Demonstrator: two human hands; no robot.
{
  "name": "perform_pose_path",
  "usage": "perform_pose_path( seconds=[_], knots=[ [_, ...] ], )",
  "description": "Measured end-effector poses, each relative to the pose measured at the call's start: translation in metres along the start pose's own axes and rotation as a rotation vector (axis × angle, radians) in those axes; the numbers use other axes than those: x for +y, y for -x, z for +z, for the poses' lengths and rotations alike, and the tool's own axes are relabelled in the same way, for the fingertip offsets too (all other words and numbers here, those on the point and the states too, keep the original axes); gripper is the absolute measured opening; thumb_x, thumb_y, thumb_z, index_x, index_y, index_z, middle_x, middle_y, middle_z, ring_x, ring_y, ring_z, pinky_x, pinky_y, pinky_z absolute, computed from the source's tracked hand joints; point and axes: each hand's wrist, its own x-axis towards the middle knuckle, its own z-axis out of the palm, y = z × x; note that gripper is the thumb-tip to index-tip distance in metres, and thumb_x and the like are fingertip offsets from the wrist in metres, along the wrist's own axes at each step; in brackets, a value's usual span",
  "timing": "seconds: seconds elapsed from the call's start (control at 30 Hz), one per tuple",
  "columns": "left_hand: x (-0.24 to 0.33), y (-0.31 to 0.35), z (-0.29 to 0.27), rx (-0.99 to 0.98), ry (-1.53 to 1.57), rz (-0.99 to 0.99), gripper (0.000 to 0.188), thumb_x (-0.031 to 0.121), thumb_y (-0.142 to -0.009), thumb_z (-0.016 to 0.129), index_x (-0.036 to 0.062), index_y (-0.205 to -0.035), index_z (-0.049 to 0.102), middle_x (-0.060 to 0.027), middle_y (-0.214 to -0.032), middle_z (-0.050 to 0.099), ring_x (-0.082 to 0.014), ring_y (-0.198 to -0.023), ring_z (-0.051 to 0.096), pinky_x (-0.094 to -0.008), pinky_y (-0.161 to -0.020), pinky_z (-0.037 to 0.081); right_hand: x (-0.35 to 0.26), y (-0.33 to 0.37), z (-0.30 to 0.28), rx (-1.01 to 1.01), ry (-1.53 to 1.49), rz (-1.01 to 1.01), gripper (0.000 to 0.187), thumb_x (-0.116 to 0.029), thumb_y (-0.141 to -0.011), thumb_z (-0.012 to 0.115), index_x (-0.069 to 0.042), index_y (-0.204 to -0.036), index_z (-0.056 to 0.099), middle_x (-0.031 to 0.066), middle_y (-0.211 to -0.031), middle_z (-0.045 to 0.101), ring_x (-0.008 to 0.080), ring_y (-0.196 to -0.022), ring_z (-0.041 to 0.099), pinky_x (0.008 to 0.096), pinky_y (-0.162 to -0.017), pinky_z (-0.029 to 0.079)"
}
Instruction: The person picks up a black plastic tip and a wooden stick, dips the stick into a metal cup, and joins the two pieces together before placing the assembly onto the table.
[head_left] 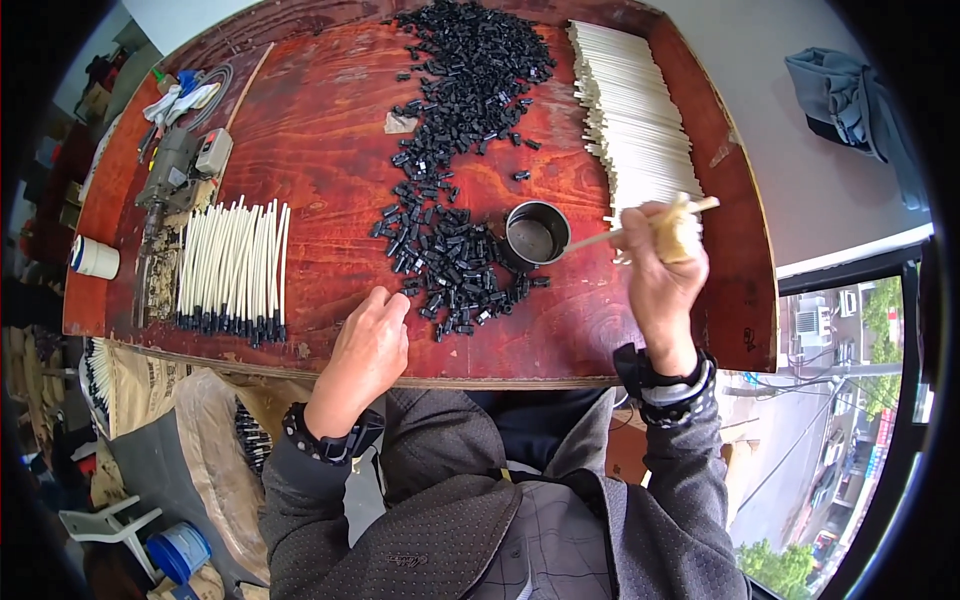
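My right hand (pixel 668 268) is closed around a thin white rod (pixel 594 240), beside the stacked white rods. The rod's left tip is at the rim of a small dark round cup (pixel 536 234). Something yellowish (pixel 680 238), perhaps a cloth or finger covering, is wrapped about the fingers of that hand. My left hand (pixel 372 332) rests low over the table with its fingertips pinched together, at the near left edge of a heap of small black plastic fittings (pixel 450 250). What sits between those fingertips, if anything, is too small to make out.
White rods (pixel 635 110) lie stacked along the right side. At left, rods with black ends (pixel 235 265) lie in a row beside a metal machine (pixel 172 170) with a grey switch box (pixel 214 152). A white jar (pixel 95 257) sits at the left edge. Raised boards border the red table (pixel 320 130).
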Motion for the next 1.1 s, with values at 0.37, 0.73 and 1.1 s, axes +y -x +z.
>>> perform_pose_path(
  seconds=[0.37, 0.73, 1.1],
  knots=[
    [0.001, 0.001, 0.012, 0.033, 0.794, -0.203, 0.011, 0.002, -0.098, 0.062, -0.0011, -0.106, 0.056, -0.0119, -0.087, 0.063, -0.0206, -0.069, 0.066, -0.0321, -0.058, 0.054, 0.009, -0.002, 0.031, -0.031, -0.098, 0.111, 0.018, -0.015, -0.094, 0.076, -0.001, -0.098, 0.067, 0.0037, -0.081, 0.068, 0.0135, -0.062, 0.065, 0.0260, -0.057, 0.052],
    [0.059, -0.025, 0.039, 0.007, 1.721, -0.224, 0.010, 0.009, -0.105, 0.054, -0.0002, -0.108, 0.056, -0.0134, -0.087, 0.066, -0.0214, -0.068, 0.068, -0.0305, -0.051, 0.056, -0.037, 0.017, 0.019, -0.012, -0.628, 0.472, 0.024, -0.021, -0.097, 0.072, 0.002, -0.102, 0.064, 0.0087, -0.083, 0.066, 0.0167, -0.059, 0.064, 0.0279, -0.055, 0.053],
    [0.078, -0.025, 0.057, 0.060, 1.883, -0.243, 0.008, 0.006, -0.104, 0.055, -0.0014, -0.107, 0.056, -0.0153, -0.090, 0.067, -0.0241, -0.072, 0.071, -0.0323, -0.056, 0.058, -0.031, 0.032, 0.019, 0.029, -0.598, 0.361, 0.025, -0.019, -0.098, 0.071, 0.004, -0.102, 0.062, 0.0094, -0.079, 0.064, 0.0171, -0.059, 0.064, 0.0294, -0.054, 0.056]
  ],
)
